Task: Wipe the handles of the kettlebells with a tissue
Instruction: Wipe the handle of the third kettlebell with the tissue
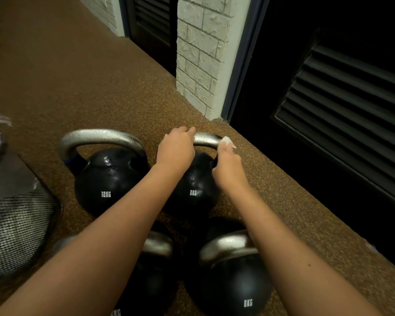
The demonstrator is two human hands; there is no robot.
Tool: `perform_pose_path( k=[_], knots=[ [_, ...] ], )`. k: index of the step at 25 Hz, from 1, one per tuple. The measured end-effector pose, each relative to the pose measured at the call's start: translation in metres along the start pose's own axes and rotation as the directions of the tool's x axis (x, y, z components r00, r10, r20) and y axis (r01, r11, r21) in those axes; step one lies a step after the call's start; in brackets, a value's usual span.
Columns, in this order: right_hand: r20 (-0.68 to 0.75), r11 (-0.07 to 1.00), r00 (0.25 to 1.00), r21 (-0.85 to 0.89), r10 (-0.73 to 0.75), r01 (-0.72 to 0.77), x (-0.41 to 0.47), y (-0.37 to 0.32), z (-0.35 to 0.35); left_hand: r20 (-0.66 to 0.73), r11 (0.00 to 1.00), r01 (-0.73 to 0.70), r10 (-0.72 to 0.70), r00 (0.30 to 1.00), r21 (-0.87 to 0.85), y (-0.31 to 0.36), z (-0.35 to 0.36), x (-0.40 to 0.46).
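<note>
Several black kettlebells with silver handles stand on the speckled brown floor. My left hand [177, 148] grips the left end of the handle [206, 139] of the far 8KG kettlebell [195, 190]. My right hand [228, 166] pinches a small white tissue [228, 141] against the right end of that same handle. A 12KG kettlebell [105, 179] stands to the left, untouched. Another 8KG kettlebell [234, 286] sits near me under my right forearm, and a further one [151, 277] lies partly hidden under my left forearm.
A black mesh bin [16, 226] with a clear plastic liner stands at the left. A white brick pillar [201, 55] rises behind the kettlebells. Dark louvred doors [342, 106] line the right side. Open floor [66, 76] stretches away at the upper left.
</note>
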State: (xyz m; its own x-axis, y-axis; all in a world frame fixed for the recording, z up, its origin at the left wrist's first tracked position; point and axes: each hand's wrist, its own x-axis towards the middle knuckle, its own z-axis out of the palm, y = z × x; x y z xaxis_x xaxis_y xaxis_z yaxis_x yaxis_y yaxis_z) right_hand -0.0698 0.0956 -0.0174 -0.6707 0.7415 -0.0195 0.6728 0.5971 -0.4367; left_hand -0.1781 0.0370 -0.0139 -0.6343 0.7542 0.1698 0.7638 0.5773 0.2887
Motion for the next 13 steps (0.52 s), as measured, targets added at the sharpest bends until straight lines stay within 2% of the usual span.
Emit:
perform_pose_path(
  k=[3,7,10,13],
  knots=[
    [0.008,0.992,0.996,0.084,0.093,-0.094,0.022,0.006,-0.021,-0.004,1.000,0.018,-0.018,1.000,-0.020,0.001,-0.001,0.000],
    [0.037,0.985,0.999,0.169,-0.023,0.016,0.041,0.008,-0.026,0.000,1.000,0.001,-0.001,1.000,-0.008,0.001,-0.002,-0.001],
    [0.055,0.977,0.998,0.212,0.003,-0.014,0.040,0.023,-0.024,0.003,1.000,-0.004,0.004,1.000,-0.026,0.000,-0.002,-0.003],
    [0.158,0.991,0.987,0.130,0.009,-0.029,0.055,0.020,-0.033,0.015,1.000,-0.004,0.005,1.000,-0.026,0.000,-0.001,0.000]
  ],
)
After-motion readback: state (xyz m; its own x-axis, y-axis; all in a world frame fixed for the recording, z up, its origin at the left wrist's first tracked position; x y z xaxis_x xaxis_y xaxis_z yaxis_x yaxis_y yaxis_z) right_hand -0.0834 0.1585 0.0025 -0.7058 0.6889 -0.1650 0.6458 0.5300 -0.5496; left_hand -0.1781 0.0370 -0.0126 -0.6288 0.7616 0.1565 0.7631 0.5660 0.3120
